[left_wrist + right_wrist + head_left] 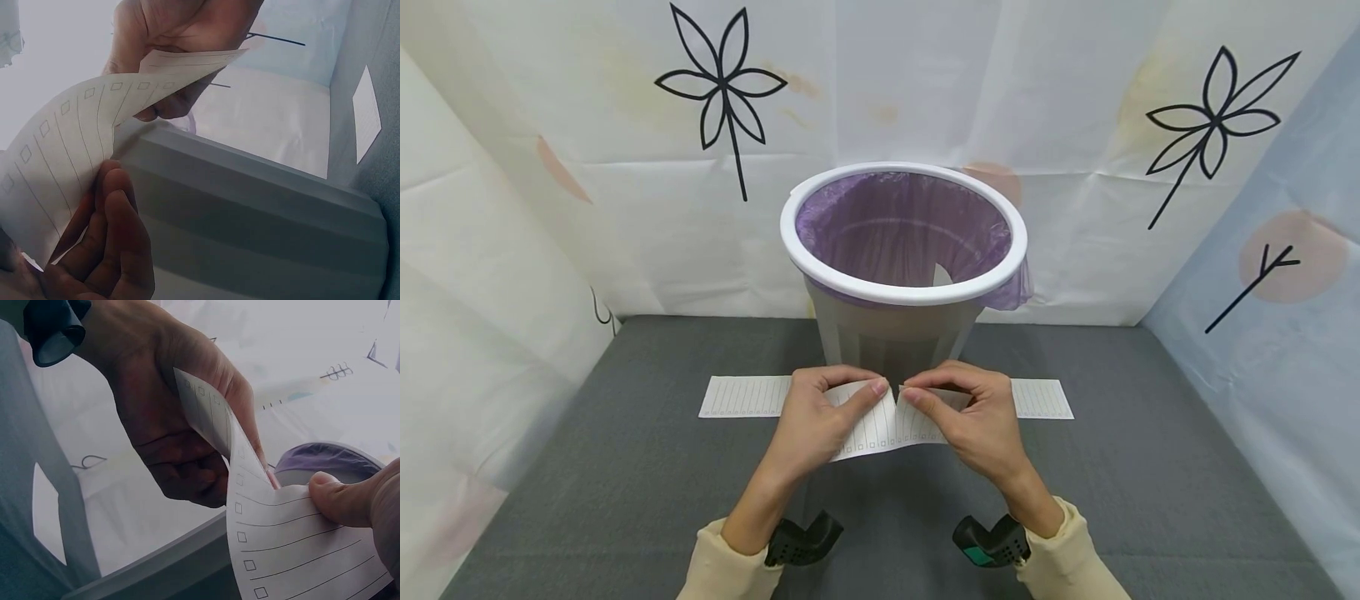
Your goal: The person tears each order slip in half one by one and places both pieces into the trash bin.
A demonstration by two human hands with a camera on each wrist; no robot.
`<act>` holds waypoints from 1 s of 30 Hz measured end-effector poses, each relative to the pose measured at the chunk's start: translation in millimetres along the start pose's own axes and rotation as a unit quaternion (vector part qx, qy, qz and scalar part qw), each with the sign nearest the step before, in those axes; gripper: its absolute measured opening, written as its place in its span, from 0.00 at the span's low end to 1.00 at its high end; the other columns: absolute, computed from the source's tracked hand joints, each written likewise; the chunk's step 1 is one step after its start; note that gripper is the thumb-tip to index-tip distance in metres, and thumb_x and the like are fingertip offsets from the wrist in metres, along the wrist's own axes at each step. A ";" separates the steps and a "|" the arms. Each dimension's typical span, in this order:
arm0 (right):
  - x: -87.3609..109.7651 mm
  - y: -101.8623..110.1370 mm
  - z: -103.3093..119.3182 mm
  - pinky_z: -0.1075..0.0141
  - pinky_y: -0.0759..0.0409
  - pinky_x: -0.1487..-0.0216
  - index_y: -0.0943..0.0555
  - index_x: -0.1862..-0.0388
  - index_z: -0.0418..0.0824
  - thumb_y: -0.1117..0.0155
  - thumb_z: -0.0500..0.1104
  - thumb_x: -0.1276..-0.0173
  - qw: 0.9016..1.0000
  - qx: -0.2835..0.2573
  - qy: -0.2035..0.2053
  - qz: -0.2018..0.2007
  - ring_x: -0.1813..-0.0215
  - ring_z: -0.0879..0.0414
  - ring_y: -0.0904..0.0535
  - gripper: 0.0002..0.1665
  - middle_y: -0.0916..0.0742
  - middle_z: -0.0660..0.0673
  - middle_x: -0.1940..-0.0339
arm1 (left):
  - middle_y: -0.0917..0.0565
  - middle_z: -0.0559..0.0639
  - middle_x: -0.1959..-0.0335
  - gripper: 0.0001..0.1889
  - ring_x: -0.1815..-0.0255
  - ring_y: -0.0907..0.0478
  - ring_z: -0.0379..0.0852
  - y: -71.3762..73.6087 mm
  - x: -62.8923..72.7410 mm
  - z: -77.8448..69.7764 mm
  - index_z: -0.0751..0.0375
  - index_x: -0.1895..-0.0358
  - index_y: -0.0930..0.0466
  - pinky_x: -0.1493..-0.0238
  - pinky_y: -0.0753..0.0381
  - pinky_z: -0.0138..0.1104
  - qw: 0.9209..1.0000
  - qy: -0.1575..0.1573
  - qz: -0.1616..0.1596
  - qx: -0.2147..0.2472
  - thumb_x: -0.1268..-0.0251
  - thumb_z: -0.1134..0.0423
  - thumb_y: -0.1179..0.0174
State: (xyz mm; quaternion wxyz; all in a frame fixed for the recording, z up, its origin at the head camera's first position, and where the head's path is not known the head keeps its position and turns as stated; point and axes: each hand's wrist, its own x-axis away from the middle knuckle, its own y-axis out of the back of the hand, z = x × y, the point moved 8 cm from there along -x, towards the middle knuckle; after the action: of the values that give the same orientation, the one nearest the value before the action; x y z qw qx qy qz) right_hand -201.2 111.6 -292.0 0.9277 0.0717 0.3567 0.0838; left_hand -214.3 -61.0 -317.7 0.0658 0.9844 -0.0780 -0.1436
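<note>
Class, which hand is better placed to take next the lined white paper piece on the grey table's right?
Probably the right hand: it is nearer that piece. The left hand is farther off, across the partly torn, lined white paper sheet. Both pinch this sheet, so neither is free.

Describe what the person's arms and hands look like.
The left hand and right hand wear no gloves. Pale yellow sleeves end short of the hands. The left wrist device is black and angular; the right wrist device is similar, with a green patch.
</note>
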 end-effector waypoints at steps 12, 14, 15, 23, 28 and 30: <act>-1.0 2.6 3.6 0.66 0.19 0.63 0.11 0.64 0.34 0.26 0.25 0.41 1.000 -0.006 0.002 -0.005 0.66 0.53 0.16 0.08 0.11 0.42 0.69 | 0.11 0.57 0.68 0.06 0.76 0.17 0.47 6.6 -2.5 2.7 0.68 0.62 0.10 0.75 0.19 0.34 0.999 -0.017 -0.027 0.009 0.36 0.68 0.30; -0.9 3.3 4.3 0.66 0.18 0.63 0.11 0.64 0.34 0.26 0.26 0.41 1.000 -0.009 0.001 -0.006 0.66 0.53 0.16 0.08 0.11 0.41 0.69 | 0.11 0.57 0.68 0.05 0.77 0.17 0.46 8.3 -2.9 3.3 0.68 0.62 0.10 0.76 0.20 0.33 0.999 -0.016 -0.035 0.010 0.36 0.68 0.30; -0.9 3.5 4.6 0.66 0.18 0.63 0.11 0.64 0.34 0.26 0.26 0.40 1.000 -0.009 0.000 -0.007 0.66 0.53 0.16 0.07 0.11 0.40 0.69 | 0.11 0.57 0.68 0.05 0.77 0.17 0.46 9.1 -3.0 3.5 0.67 0.62 0.10 0.76 0.20 0.33 0.999 -0.016 -0.038 0.009 0.36 0.68 0.30; -1.8 4.8 6.5 0.67 0.18 0.64 0.11 0.64 0.33 0.26 0.25 0.41 1.000 -0.015 0.005 -0.008 0.66 0.54 0.16 0.07 0.11 0.40 0.69 | 0.11 0.57 0.69 0.06 0.78 0.17 0.46 11.7 -5.1 6.8 0.68 0.62 0.10 0.77 0.20 0.32 0.999 -0.009 -0.043 0.006 0.36 0.68 0.30; -2.3 6.0 7.2 0.68 0.19 0.65 0.11 0.65 0.33 0.26 0.26 0.40 1.000 -0.018 0.004 -0.010 0.66 0.54 0.16 0.06 0.11 0.39 0.70 | 0.12 0.57 0.69 0.06 0.78 0.17 0.48 12.0 -6.5 9.9 0.69 0.62 0.10 0.77 0.20 0.32 0.999 -0.004 -0.037 -0.001 0.36 0.68 0.30; -2.4 6.4 7.6 0.68 0.19 0.66 0.11 0.65 0.33 0.26 0.25 0.41 1.000 -0.018 0.005 -0.011 0.67 0.54 0.16 0.07 0.11 0.40 0.70 | 0.12 0.57 0.69 0.06 0.78 0.17 0.48 12.6 -6.9 10.7 0.69 0.62 0.10 0.77 0.20 0.32 0.999 -0.001 -0.039 -0.001 0.36 0.68 0.30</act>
State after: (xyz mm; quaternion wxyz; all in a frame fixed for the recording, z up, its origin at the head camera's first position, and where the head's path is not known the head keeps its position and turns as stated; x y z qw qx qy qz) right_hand -198.5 116.8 -283.6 0.9279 0.0510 0.3605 0.0800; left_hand -225.7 -73.4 -324.1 0.0615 0.9865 -0.0395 -0.1468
